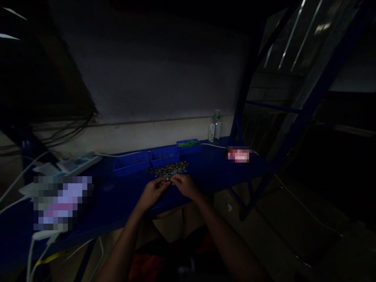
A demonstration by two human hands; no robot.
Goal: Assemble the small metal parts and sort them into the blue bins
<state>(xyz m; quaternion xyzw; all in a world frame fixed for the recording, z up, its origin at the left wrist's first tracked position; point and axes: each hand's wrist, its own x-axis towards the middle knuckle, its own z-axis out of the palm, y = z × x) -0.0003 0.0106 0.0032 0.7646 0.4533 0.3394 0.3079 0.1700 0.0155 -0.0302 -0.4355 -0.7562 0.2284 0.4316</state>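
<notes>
The scene is very dark. My left hand (pixel 153 190) and my right hand (pixel 184 184) rest close together on a blue bench (pixel 117 196), fingertips meeting at the near edge of a heap of small metal parts (pixel 169 169). Both hands have their fingers curled in a pinch. Something tiny seems to sit between the fingertips, too small and dim to name. Behind the heap stand blue bins (pixel 147 159) in a row, and the right one (pixel 188 145) holds green pieces.
A plastic bottle (pixel 215 127) stands at the back right by a blue rack post (pixel 241 105). A white power strip (pixel 78 162) with cables lies at the left. Blurred items sit at the left front and right of the bench. The floor drops away to the right.
</notes>
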